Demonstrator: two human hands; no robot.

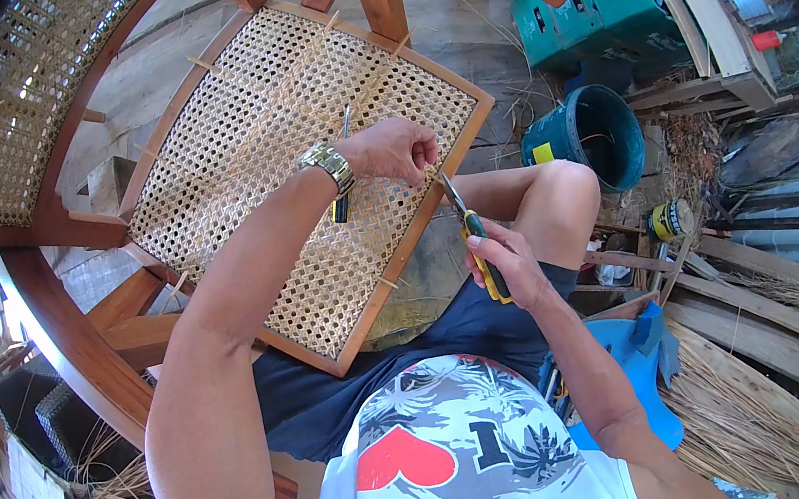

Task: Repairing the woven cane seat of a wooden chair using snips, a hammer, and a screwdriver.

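The woven seat lies at eleven o'clock from the shorts. At its three o'clock edge, the left hand has its fingers curled; whether they pinch anything, I cannot tell. The right hand is closed around the pliers, tip toward the same place. The step seems to be finishing this edge; the next move probably calls for exact placing of the tip, away from the left fingers.

From where I'm standing, the cane seat is offering room beyond the left hand. A thin tool is lying under that wrist, and the bent knee is crowding the right hand.
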